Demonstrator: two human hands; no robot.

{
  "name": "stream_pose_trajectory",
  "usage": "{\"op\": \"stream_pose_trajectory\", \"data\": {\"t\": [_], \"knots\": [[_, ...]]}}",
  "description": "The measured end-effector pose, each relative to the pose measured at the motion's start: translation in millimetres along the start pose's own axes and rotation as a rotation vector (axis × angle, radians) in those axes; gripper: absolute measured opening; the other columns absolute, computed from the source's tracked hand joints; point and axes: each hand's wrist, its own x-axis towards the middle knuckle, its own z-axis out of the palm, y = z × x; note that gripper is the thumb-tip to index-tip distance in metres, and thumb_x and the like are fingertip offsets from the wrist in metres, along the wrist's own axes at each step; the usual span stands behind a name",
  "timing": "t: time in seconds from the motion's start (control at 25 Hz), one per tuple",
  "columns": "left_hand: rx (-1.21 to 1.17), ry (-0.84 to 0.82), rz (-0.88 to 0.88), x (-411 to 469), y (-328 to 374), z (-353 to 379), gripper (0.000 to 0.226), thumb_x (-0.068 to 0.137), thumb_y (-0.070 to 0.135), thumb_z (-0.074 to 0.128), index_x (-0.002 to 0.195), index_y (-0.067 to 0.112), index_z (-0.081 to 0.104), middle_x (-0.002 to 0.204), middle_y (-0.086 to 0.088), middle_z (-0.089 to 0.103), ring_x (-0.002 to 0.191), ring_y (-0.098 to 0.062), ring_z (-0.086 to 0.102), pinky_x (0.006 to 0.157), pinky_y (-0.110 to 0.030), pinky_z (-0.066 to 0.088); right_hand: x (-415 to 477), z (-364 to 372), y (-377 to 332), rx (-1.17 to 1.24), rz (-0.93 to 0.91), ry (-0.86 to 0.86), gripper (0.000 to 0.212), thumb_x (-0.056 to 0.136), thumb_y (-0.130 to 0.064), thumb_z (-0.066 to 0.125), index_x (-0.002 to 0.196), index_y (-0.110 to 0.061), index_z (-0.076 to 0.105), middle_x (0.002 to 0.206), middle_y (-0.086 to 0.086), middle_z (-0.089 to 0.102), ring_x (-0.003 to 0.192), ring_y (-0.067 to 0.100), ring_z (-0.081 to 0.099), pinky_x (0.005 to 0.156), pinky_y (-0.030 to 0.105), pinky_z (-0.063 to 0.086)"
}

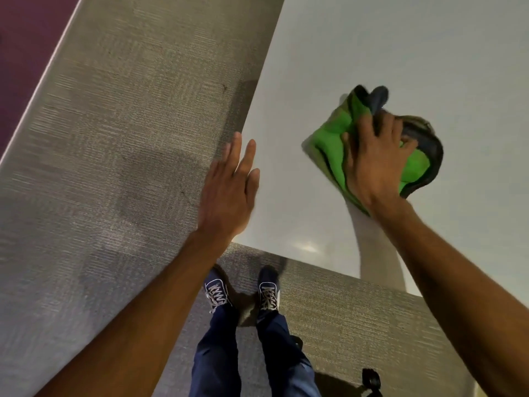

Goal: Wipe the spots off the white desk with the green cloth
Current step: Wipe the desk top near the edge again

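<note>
My left forearm point(128, 325) and right forearm point(458, 267) reach out nearest. Grey carpet point(114, 167) spreads to the left of my left fingers point(243, 156), which are straight, close together and hold nothing, beside the white tabletop's point(400, 53) edge. The green cloth point(332, 138) lies bunched on the tabletop under my right fingers point(383, 130), which are spread and press it down.

One head-worn wide-angle view looks steeply down and slightly tilted, close above the worktop's point(400, 53) near corner. It takes in the left hand point(229, 193), right hand point(375, 161), carpeted floor point(114, 138) and shoes point(269, 296) directly below.
</note>
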Motion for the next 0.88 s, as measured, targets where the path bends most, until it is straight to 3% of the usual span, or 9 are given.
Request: {"op": "stream_pose_trajectory", "data": {"t": [0.08, 0.16, 0.24, 0.36, 0.56, 0.68, 0.88], "knots": [[-0.001, -0.008, 0.007, 0, 1, -1, 0.053, 0.111, 0.034, 0.028, 0.161, 0.017, 0.023, 0.171, -0.011, 0.011, 0.156, -0.028, 0.020, 0.121, -0.047, 0.033, -57, -6, -16, 0.026, -0.168, -0.067, 0.045, 0.102, -0.056, 0.039, 0.122, -0.018, 0.052, 0.129, 0.017, 0.051, 0.117, 0.035, 0.051, 0.099, 0.054, 0.037], [0.005, -0.015, 0.019, 1, 1, -1, 0.053, 0.111, 0.033, 0.029, 0.161, 0.015, 0.024, 0.170, -0.012, 0.011, 0.155, -0.030, 0.023, 0.120, -0.047, 0.035, -116, -7, -24, -0.030, -0.307, -0.198, 0.073, 0.093, -0.079, 0.033, 0.132, -0.021, 0.051, 0.140, 0.017, 0.046, 0.132, 0.034, 0.046, 0.113, 0.060, 0.027], [-0.002, -0.019, 0.014, 2, 0, -1, 0.053, 0.111, 0.032, 0.031, 0.161, 0.014, 0.025, 0.170, -0.013, 0.012, 0.154, -0.031, 0.025, 0.118, -0.049, 0.037, -154, -4, -25, -0.121, -0.404, -0.252, 0.088, 0.087, -0.088, 0.031, 0.143, -0.022, 0.048, 0.149, 0.022, 0.041, 0.143, 0.037, 0.040, 0.120, 0.068, 0.016], [-0.002, -0.044, 0.007, 3, 1, -1, 0.055, 0.110, 0.033, 0.034, 0.161, 0.016, 0.024, 0.170, -0.012, 0.010, 0.153, -0.032, 0.028, 0.116, -0.052, 0.040, -167, -4, -17, -0.171, -0.457, -0.227, 0.072, 0.096, -0.079, 0.031, 0.135, -0.023, 0.052, 0.146, 0.025, 0.041, 0.141, 0.038, 0.042, 0.118, 0.072, 0.020], [-0.025, -0.043, -0.004, 3, -1, -2, 0.055, 0.109, 0.035, 0.035, 0.161, 0.019, 0.022, 0.171, -0.009, 0.009, 0.145, -0.037, 0.042, 0.111, -0.054, 0.045, -159, -8, -18, -0.077, -0.527, -0.146, 0.040, 0.105, -0.056, 0.031, 0.110, -0.022, 0.053, 0.135, 0.019, 0.045, 0.129, 0.035, 0.046, 0.109, 0.064, 0.031], [-0.013, -0.032, -0.008, 0, -1, 0, 0.055, 0.109, 0.036, 0.034, 0.161, 0.020, 0.023, 0.171, -0.009, 0.011, 0.148, -0.035, 0.037, 0.112, -0.054, 0.044, -130, -10, 8, -0.079, -0.324, -0.097, 0.034, 0.103, -0.050, 0.040, 0.109, -0.019, 0.049, 0.135, 0.019, 0.046, 0.124, 0.033, 0.046, 0.104, 0.058, 0.033], [0.056, -0.007, -0.020, -2, 0, 3, 0.055, 0.110, 0.037, 0.033, 0.160, 0.018, 0.025, 0.169, -0.012, 0.015, 0.155, -0.031, 0.023, 0.119, -0.053, 0.035, -67, -19, 71, -0.063, 0.453, -0.055, 0.049, 0.104, -0.053, 0.035, 0.123, -0.010, 0.046, 0.138, 0.025, 0.046, 0.129, 0.043, 0.046, 0.105, 0.065, 0.037]]}}
